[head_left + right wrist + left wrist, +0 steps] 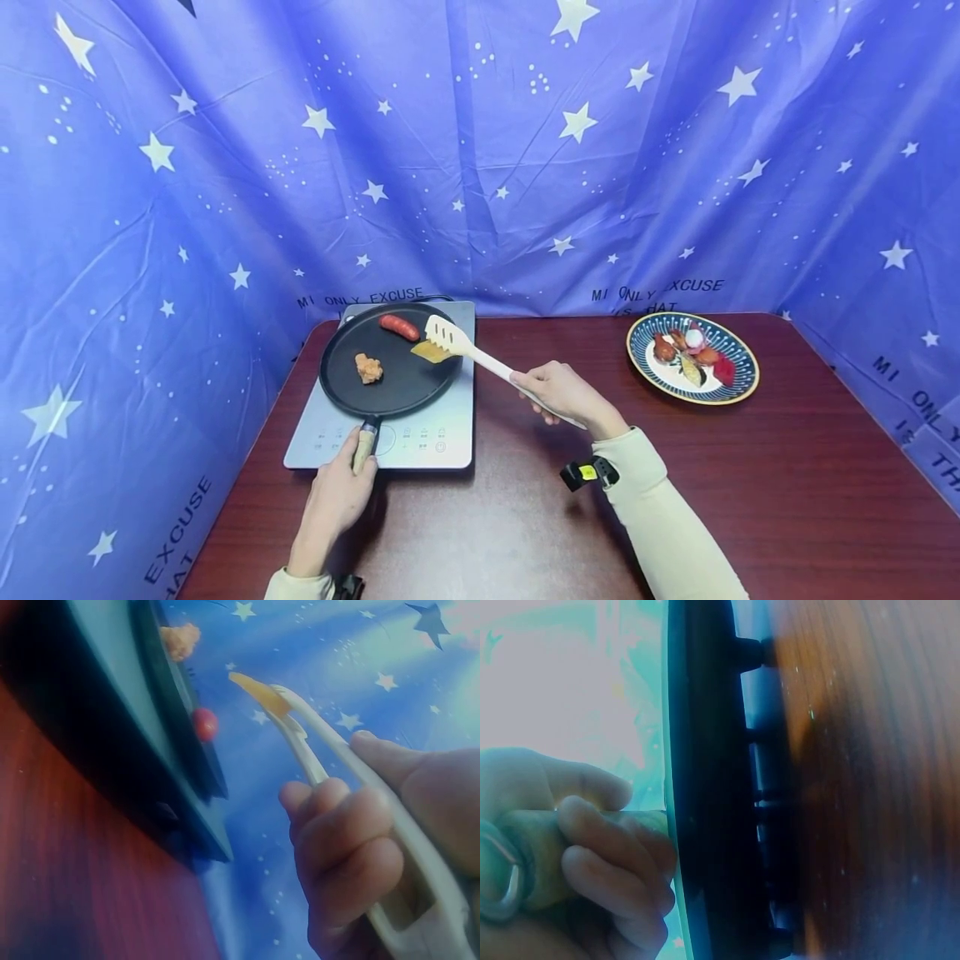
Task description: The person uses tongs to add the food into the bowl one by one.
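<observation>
My left hand (335,493) grips the wooden handle (363,448) of a round black frying pan (401,392). In the left wrist view, its fingers (607,877) curl round that handle. My right hand (564,392) holds cream tongs (491,364) with a slotted head. A flat yellow-brown piece of food (259,694) is pinched between the tongs' tips, above the pan's right side in the head view. A red sausage (399,327) lies near the pan's far edge, and a lumpy golden fried piece (368,367) left of its middle.
Under the pan is a silver induction cooker (453,425) on a dark red wooden table (540,517). At the right stands a blue-patterned plate (640,354) bearing several food pieces. A blue star-printed curtain (480,167) surrounds the table's back and sides.
</observation>
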`<state>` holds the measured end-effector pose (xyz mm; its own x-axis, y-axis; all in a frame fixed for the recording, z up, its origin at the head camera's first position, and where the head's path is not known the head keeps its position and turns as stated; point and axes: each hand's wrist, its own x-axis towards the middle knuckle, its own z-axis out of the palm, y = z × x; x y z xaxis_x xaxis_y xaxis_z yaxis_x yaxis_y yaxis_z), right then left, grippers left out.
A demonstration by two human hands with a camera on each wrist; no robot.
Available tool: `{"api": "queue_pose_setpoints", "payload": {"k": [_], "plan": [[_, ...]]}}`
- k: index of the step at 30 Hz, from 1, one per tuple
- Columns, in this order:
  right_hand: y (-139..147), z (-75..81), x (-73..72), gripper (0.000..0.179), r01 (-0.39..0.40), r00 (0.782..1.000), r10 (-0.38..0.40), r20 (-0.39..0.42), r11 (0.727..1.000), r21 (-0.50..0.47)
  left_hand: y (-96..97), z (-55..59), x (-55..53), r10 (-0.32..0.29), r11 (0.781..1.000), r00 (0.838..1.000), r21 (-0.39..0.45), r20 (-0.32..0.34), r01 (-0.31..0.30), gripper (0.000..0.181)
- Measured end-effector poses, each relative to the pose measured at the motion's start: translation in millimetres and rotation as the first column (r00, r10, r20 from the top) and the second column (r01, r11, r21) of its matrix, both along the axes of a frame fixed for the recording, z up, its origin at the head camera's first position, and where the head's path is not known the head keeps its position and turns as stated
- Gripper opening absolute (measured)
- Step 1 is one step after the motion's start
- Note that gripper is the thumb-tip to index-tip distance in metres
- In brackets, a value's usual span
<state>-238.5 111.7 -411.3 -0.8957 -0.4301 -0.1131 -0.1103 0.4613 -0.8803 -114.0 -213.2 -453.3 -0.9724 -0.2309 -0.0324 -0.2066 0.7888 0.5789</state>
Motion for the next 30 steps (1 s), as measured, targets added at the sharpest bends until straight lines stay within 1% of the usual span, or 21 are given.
{"api": "queue_pose_setpoints", "payload": {"k": [2, 9, 14, 17, 21, 30], "plan": [[-4, -1.8, 1.2, 0.042, 0.003, 1.0, -0.003, -0.007, 1.0, 0.01, 0.5, 0.1, 0.2, -0.002, 1.0, 1.0, 0.0, -0.002, 0.002, 0.058], [-14, -10.7, 0.5, 0.042, -0.009, 0.997, 0.014, -0.077, 0.997, 0.073, 1.2, 0.6, 1.1, -0.005, 1.0, 1.0, -0.003, -0.007, 0.005, 0.058], [-21, -9.4, -1.0, 0.042, 0.009, 0.992, 0.007, -0.125, 0.992, 0.126, 0.9, 0.1, 0.0, -0.005, 1.0, 1.0, -0.007, -0.01, 0.005, 0.058], [-26, -6.8, -1.8, 0.042, 0.016, 0.985, 0.016, -0.169, 0.983, 0.183, 0.9, -0.1, -0.4, -0.002, 1.0, 1.0, -0.009, -0.011, 0.002, 0.058], [-33, -5.9, -3.5, 0.043, 0.011, 0.972, 0.048, -0.229, 0.968, 0.249, 1.3, 0.3, -0.5, 0.003, 1.0, 1.0, -0.009, -0.016, -0.003, 0.058], [-43, -11.4, -8.8, 0.045, 0.038, 0.957, 0.064, -0.283, 0.939, 0.341, 0.7, 0.3, -0.5, 0.003, 1.0, 1.0, -0.003, -0.012, -0.003, 0.059]]}}
